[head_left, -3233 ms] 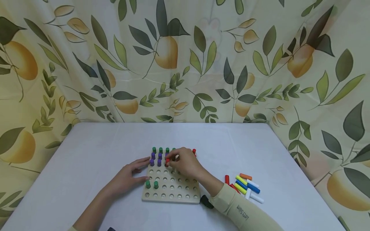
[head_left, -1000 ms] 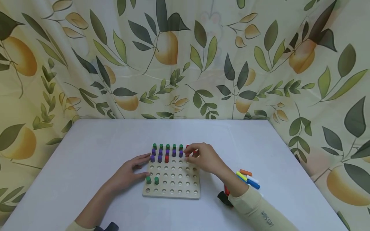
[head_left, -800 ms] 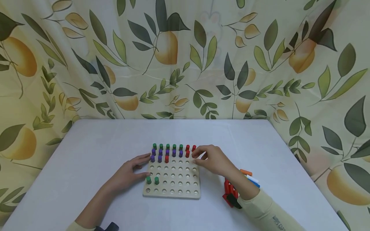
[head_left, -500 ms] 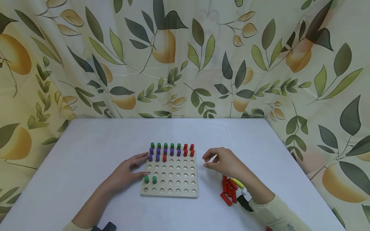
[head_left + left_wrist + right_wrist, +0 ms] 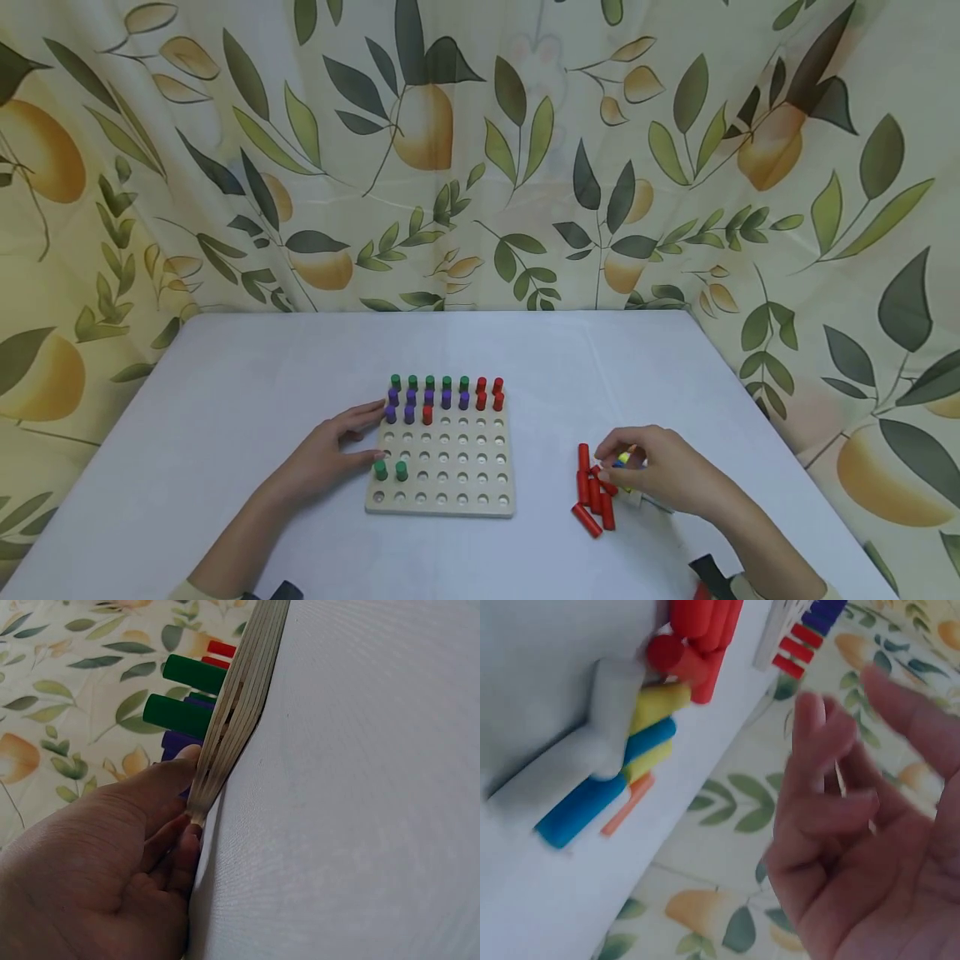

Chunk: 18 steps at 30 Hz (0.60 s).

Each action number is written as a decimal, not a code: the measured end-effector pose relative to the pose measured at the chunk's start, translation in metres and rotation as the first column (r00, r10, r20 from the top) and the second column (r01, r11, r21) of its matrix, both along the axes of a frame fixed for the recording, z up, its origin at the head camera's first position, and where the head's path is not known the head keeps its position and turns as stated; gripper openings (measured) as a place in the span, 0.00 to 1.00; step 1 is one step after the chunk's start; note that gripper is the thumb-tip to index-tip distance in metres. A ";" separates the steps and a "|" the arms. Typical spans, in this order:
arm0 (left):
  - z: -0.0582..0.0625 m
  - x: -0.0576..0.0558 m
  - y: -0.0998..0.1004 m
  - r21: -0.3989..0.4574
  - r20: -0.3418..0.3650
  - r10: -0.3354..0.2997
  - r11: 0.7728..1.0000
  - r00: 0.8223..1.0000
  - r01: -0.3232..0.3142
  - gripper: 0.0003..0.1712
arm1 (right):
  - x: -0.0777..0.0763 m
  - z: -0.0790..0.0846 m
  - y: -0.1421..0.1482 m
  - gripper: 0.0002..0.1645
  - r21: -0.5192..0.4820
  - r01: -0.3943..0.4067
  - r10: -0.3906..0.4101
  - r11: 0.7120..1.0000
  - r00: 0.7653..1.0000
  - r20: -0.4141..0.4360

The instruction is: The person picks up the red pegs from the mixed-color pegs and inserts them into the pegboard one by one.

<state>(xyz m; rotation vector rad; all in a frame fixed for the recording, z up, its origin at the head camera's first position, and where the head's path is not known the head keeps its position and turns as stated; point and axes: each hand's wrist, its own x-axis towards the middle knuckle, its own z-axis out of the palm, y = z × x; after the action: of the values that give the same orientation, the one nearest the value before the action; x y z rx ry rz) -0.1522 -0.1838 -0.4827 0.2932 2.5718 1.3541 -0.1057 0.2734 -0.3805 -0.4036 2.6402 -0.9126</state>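
Observation:
My left hand (image 5: 326,454) rests against the left edge of a beige pegboard (image 5: 450,504), thumb and fingertips touching its side; the left wrist view shows the thumb (image 5: 169,780) at the board's edge. Green pegs (image 5: 430,383), purple pegs (image 5: 446,400) and red pegs (image 5: 498,402) stand upright in its far rows. Two green pegs (image 5: 401,472) stand nearer the front left. On the right, my right hand (image 5: 667,471) hovers over loose pegs, fingers loosely bent and apart with nothing between them, as the right wrist view confirms. Loose red pegs (image 5: 586,521) lie just left of it.
Beyond the red pegs, white pegs (image 5: 540,765), blue pegs (image 5: 577,814), yellow pegs (image 5: 660,705) and an orange peg (image 5: 628,804) lie in the pile, partly hidden by my hand in the head view. A white-covered table (image 5: 300,358) meets a patterned curtain (image 5: 480,167) behind.
A red peg now stands at the right end of the second row, where my right hand was. That hand has let go and moved right and nearer, over the pile. My left hand stays.

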 end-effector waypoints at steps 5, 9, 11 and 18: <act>-0.001 0.000 0.001 0.000 0.000 -0.003 1.000 1.000 0.003 0.43 | 0.018 -0.004 0.034 0.11 -0.015 -0.099 0.100 0.995 0.982 0.157; 0.000 0.000 0.002 -0.007 -0.004 -0.008 1.000 1.000 0.008 0.43 | 0.030 -0.007 0.055 0.13 -0.006 -0.074 0.074 0.997 0.973 0.220; 0.000 0.000 0.002 -0.009 -0.006 -0.006 1.000 1.000 0.006 0.43 | 0.036 -0.008 0.065 0.15 -0.017 -0.057 0.060 0.998 0.968 0.244; 0.001 0.001 -0.001 -0.024 -0.017 -0.017 1.000 1.000 0.016 0.43 | 0.055 -0.017 0.089 0.17 -0.031 -0.031 0.040 0.999 0.946 0.323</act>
<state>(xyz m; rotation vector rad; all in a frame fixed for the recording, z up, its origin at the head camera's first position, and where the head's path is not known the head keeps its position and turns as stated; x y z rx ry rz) -0.1516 -0.1849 -0.4817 0.3228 2.5916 1.3203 -0.0503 0.3629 -0.3973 -0.2783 2.3170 -0.9153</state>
